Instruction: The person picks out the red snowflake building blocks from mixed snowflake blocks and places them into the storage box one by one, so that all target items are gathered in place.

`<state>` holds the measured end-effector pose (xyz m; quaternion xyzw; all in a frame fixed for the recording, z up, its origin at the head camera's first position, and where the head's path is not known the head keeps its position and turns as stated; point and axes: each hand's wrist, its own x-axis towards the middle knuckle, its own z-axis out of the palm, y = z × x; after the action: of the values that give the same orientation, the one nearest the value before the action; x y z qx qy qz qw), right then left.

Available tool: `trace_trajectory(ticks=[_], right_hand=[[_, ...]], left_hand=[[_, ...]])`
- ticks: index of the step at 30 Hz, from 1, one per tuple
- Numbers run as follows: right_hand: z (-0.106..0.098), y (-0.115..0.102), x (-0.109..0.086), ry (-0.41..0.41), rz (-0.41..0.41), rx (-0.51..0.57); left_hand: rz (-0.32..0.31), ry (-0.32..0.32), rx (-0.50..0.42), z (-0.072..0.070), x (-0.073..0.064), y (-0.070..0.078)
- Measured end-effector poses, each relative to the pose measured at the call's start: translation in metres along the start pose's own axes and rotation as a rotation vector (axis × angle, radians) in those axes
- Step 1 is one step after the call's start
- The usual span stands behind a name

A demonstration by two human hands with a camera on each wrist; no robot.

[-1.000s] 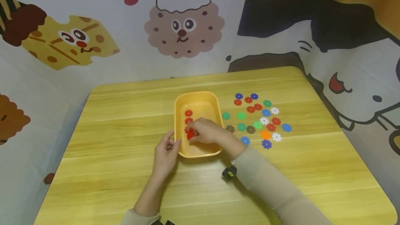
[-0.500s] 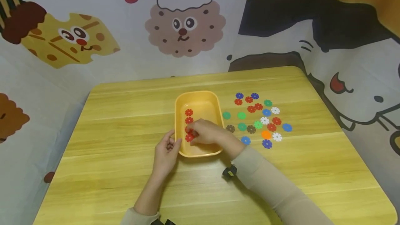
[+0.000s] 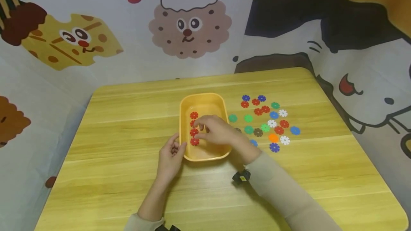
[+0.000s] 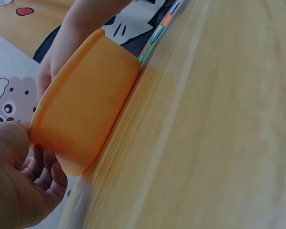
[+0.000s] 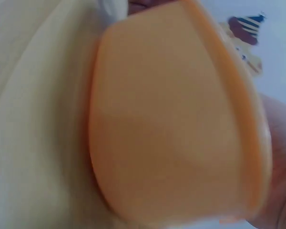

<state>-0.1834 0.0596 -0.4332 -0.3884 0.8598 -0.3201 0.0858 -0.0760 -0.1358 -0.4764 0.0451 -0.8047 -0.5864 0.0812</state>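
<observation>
A yellow-orange plastic tray (image 3: 205, 159) stands on the table in the head view. Along its left side, red snowflake discs (image 3: 194, 141) lie flat in a column, one partly covered by my right fingers. My left hand (image 3: 170, 158) grips the tray's near-left rim; the left wrist view has the thumb at the rim and the fingers curled against the outer wall (image 4: 88, 100). Over the inside of the tray hovers my right hand (image 3: 216, 130), thumb and fingers apart, with nothing seen between them. In the right wrist view the tray's wall (image 5: 167, 119) hides most of that hand.
Loose snowflake discs in several colours lie scattered right of the tray, among them an orange disc (image 3: 273, 138), a white disc (image 3: 284, 140) and a dark blue disc (image 3: 274, 147). The wooden table (image 3: 122, 124) meets a cartoon-printed cloth (image 3: 128, 35) behind.
My right hand has let go of the lowest red disc, which now lies at the bottom of the column. The hand has lifted slightly with its fingers spread. My left hand has stayed put.
</observation>
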Motion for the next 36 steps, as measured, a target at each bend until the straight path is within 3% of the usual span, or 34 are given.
trace_trajectory(ticks=[5, 13, 22, 36], right_hand=[[-0.014, 0.008, -0.018, 0.138, 0.038, 0.039], [-0.028, 0.023, -0.038, 0.262, 0.059, 0.074], [-0.04, 0.038, -0.055, 0.29, 0.082, 0.076], [-0.049, 0.063, -0.089, 0.274, 0.203, 0.069]], left_hand=[[-0.032, 0.007, 0.016, 0.001, -0.001, 0.003], [-0.046, 0.009, 0.018, 0.001, -0.002, 0.005], [-0.062, 0.004, 0.007, 0.001, -0.001, 0.003], [-0.059, 0.004, 0.016, 0.002, -0.002, 0.002]])
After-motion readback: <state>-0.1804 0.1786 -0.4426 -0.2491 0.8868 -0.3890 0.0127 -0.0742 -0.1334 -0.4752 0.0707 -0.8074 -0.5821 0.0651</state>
